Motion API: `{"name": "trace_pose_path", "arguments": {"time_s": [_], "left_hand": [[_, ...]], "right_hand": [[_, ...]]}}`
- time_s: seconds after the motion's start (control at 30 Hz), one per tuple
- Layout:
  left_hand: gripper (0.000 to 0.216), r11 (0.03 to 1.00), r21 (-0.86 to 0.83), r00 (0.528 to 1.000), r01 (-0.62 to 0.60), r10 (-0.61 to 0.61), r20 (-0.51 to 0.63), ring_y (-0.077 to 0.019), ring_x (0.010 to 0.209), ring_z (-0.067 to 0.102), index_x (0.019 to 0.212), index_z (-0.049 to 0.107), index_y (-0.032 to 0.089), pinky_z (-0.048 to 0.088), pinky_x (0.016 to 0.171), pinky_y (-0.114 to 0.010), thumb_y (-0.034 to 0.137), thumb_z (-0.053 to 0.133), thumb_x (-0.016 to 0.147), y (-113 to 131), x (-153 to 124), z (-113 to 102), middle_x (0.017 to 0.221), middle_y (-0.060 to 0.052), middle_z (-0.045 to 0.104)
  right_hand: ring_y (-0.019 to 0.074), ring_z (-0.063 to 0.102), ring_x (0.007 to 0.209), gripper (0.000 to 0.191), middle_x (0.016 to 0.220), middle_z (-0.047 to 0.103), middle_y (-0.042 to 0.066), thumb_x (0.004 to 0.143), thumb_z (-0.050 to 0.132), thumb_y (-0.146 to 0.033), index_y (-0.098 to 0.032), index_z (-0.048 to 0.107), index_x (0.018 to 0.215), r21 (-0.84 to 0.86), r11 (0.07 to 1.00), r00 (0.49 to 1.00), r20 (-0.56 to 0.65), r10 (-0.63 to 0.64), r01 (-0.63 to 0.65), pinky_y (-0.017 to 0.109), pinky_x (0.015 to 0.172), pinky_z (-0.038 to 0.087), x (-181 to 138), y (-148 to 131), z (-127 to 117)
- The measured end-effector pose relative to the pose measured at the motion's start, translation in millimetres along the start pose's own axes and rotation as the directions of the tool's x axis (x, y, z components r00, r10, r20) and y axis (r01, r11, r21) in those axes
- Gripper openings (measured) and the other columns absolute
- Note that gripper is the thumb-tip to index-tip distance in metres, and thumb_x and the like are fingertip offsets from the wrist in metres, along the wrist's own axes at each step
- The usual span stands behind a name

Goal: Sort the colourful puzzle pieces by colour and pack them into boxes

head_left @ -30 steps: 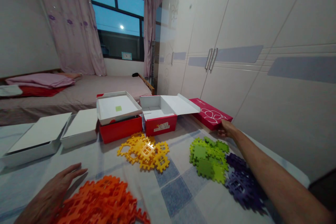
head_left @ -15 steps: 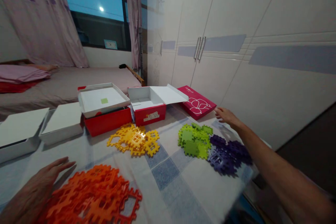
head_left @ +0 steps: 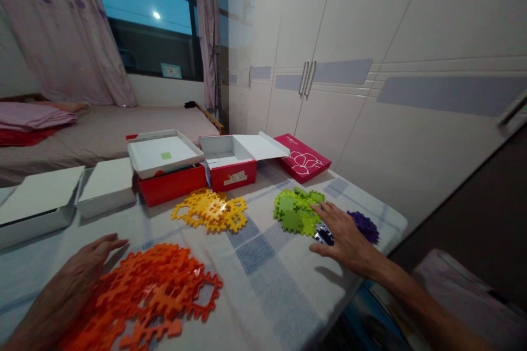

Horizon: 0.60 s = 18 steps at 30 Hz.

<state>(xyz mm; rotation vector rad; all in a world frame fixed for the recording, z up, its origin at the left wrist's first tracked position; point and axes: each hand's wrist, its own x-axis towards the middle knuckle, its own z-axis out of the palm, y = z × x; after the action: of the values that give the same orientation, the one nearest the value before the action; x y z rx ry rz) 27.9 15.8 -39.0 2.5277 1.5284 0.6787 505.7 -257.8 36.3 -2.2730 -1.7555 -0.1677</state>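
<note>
Plastic interlocking building pieces lie in piles sorted by colour. My left hand rests at the left side of the orange pieces, fingers stretched out and nothing in its grasp. Over the dark purple pieces hovers my right hand, fingers apart and holding nothing; it hides much of that pile. Its fingertips are near the green pieces, though I cannot tell whether they touch. A heap of yellow pieces sits in the middle, beyond the orange ones.
Along the far side stand an open red box, a red box with a white tray on top, a flat pink box and white boxes. A checked cloth covers the table. Wardrobe doors rise behind.
My right hand has come back from beside the pink box to above the purple pieces. My left hand has barely moved. The view has shifted slightly.
</note>
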Motion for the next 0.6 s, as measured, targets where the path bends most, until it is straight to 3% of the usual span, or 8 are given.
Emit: {"name": "trace_pose_path", "arguments": {"time_s": [0.1,0.2,0.37,0.5,0.6], "left_hand": [[0.061,0.988,-0.151,1.0,0.009,-0.005,0.025,-0.025,0.118,0.053,0.106,0.064,0.019,0.038,0.104,-0.039,0.052,0.017,0.086,2.0,-0.4,-0.8,0.125,-0.011,0.058],[0.068,0.974,-0.217,0.998,0.059,-0.057,0.019,-0.0249,0.118,0.054,0.102,0.066,0.022,0.038,0.105,-0.039,0.061,0.015,0.082,11.7,-2.3,-7.6,0.123,-0.009,0.06],[0.076,0.965,-0.245,0.996,0.089,-0.082,0.04,-0.0246,0.12,0.053,0.101,0.068,0.022,0.035,0.107,-0.038,0.068,0.012,0.079,23.0,-4.3,-15.7,0.124,-0.009,0.06],[0.074,0.97,-0.23,0.996,0.083,-0.077,0.036,-0.0252,0.121,0.051,0.105,0.067,0.019,0.034,0.107,-0.039,0.063,0.012,0.082,15.7,-3.7,-8.0,0.128,-0.011,0.057],[0.066,0.974,-0.217,0.998,0.058,-0.054,0.025,-0.0253,0.12,0.052,0.104,0.067,0.021,0.037,0.105,-0.04,0.056,0.014,0.085,10.6,-3.4,-2.5,0.127,-0.009,0.058]], "right_hand": [[0.038,0.026,0.135,0.085,0.143,0.038,0.02,0.072,0.057,-0.064,-0.018,0.037,0.141,-0.143,0.99,1.0,0.011,-0.007,0.008,0.055,0.107,0.019,19.6,-23.9,11.0],[0.0387,0.031,0.131,0.082,0.14,0.04,0.022,0.077,0.053,-0.062,-0.016,0.034,0.142,-0.19,0.981,0.998,0.048,0.041,-0.031,0.054,0.105,0.02,43.6,-38.4,23.3],[0.0364,0.042,0.122,0.078,0.143,0.035,0.02,0.082,0.049,-0.056,-0.019,0.025,0.146,-0.093,0.992,0.99,0.106,0.095,-0.085,0.049,0.098,0.03,81.9,-55.9,39.3],[0.0316,0.049,0.111,0.066,0.128,0.048,0.016,0.081,0.053,-0.048,-0.024,0.036,0.14,-0.046,0.997,0.996,0.059,0.068,-0.066,0.043,0.092,0.035,105.1,-67.0,43.7],[0.0265,0.052,0.104,0.061,0.119,0.049,0.012,0.077,0.059,-0.04,-0.027,0.043,0.134,0.003,0.997,0.997,-0.008,0.077,-0.077,0.036,0.086,0.04,115.8,-70.7,44.3]]}}
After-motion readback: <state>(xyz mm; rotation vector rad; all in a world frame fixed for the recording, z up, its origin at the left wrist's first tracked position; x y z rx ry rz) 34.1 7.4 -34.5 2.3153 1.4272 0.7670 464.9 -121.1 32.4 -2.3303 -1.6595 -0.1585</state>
